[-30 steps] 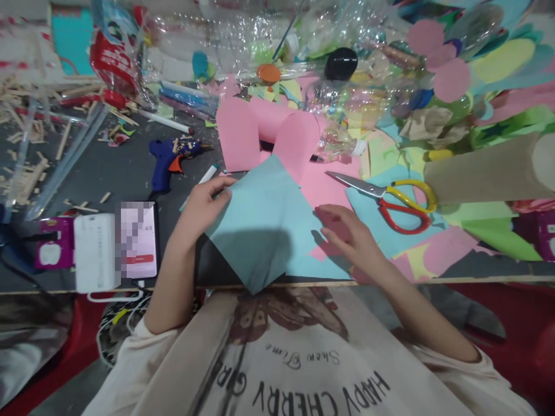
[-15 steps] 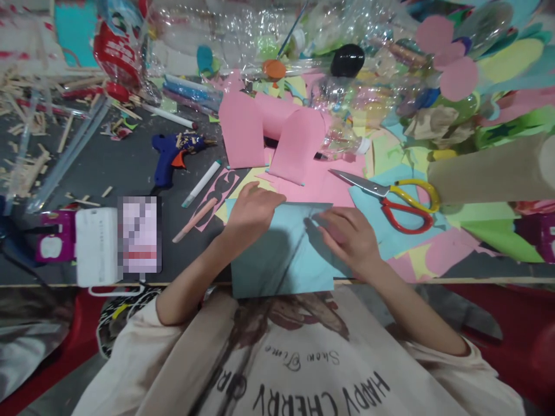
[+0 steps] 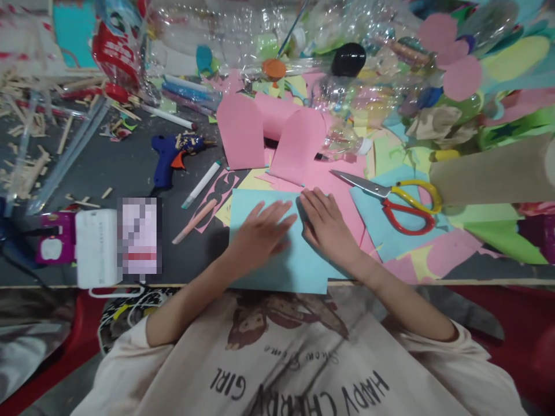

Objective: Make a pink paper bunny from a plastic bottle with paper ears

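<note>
A light blue sheet of paper (image 3: 277,271) lies in front of me, its near edge hanging slightly past the table's edge. My left hand (image 3: 262,236) is over its middle with fingers stretched and spread; whether it touches the paper I cannot tell. On the sheet's far right part my right hand (image 3: 327,225) lies flat, fingers extended. Just beyond stand two folded pink paper pieces (image 3: 240,133) with rounded tops. To the right of my hands lie scissors (image 3: 390,195) with one yellow and one red handle, blades apart, on paper scraps.
Left of the sheet lie a capped marker (image 3: 202,185), a blue glue gun (image 3: 173,156), a phone (image 3: 141,237) and a white power bank (image 3: 97,245). Clear plastic bottles (image 3: 243,34) crowd the back. A beige cylinder (image 3: 489,173) lies at the right. Wood sticks (image 3: 32,167) are scattered far left.
The blue sheet's far edge has shifted away from me and now lies flatter. My left hand has come down and nearer, fingers opening out; my right hand has moved forward and flattened onto the sheet.
</note>
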### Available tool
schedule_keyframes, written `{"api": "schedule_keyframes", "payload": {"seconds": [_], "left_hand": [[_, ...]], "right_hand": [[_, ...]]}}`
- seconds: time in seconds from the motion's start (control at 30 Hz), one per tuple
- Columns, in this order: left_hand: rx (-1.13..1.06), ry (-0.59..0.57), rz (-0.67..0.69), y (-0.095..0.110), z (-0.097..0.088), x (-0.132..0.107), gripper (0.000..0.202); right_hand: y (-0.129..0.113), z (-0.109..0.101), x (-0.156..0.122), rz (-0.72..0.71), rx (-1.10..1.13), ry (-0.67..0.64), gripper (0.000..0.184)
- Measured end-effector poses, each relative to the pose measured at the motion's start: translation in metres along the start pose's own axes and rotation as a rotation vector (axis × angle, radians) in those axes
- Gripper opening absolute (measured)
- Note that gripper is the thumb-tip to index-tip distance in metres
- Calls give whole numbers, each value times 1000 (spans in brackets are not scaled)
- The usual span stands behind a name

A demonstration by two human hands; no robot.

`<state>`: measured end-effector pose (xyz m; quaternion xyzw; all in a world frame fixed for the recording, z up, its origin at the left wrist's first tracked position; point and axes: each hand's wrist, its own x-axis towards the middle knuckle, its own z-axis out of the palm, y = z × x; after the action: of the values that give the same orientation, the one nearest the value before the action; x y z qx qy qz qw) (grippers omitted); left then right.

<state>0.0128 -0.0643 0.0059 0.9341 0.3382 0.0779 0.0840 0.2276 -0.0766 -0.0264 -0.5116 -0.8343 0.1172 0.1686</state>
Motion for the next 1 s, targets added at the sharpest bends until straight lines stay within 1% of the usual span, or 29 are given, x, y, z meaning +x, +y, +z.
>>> {"api": "schedule_keyframes", "payload": {"seconds": [0.03, 0.1, 0.13, 0.23, 0.33, 0.43, 0.57, 0.63, 0.7, 0.77, 0.83, 0.9, 1.0], "left_hand": [[-18, -20, 58, 5, 3, -8, 49], [-46, -66, 57, 13, 10, -20, 59], [-50, -76, 47, 17, 14, -24, 60], [-34, -70, 4, 24, 24, -25, 58], [-13, -37, -34, 28, 27, -19, 57], [-22, -11, -50, 29, 27, -15, 56], [-36, 13, -75, 26, 29, -13, 56], [-42, 28, -83, 25, 29, -12, 58], [-52, 38, -119, 25, 29, -12, 58], [-45, 56, -188, 25, 25, -13, 52], [-5, 97, -252, 24, 21, -14, 46], [40, 142, -269, 22, 16, -13, 44], [66, 162, -268, 14, 13, -8, 50]], "right_hand": [[1, 0, 0, 0, 19, -7, 66], [2, -2, 3, 4, 52, -31, 65], [3, -2, 6, 5, 62, -44, 64], [4, -5, 17, -12, 72, -76, 58], [4, -7, 26, -33, 72, -74, 53], [4, -8, 28, -66, 69, -25, 46], [0, -7, 19, -91, 87, 31, 43], [-1, -5, 13, -74, 102, 32, 44], [-3, -3, 8, -52, 112, 26, 48], [-3, 0, 4, -37, 109, 24, 52], [-4, 2, 2, -29, 102, 26, 55], [-3, 4, 1, -30, 100, 18, 54], [-2, 5, 1, -48, 106, 24, 53]]}}
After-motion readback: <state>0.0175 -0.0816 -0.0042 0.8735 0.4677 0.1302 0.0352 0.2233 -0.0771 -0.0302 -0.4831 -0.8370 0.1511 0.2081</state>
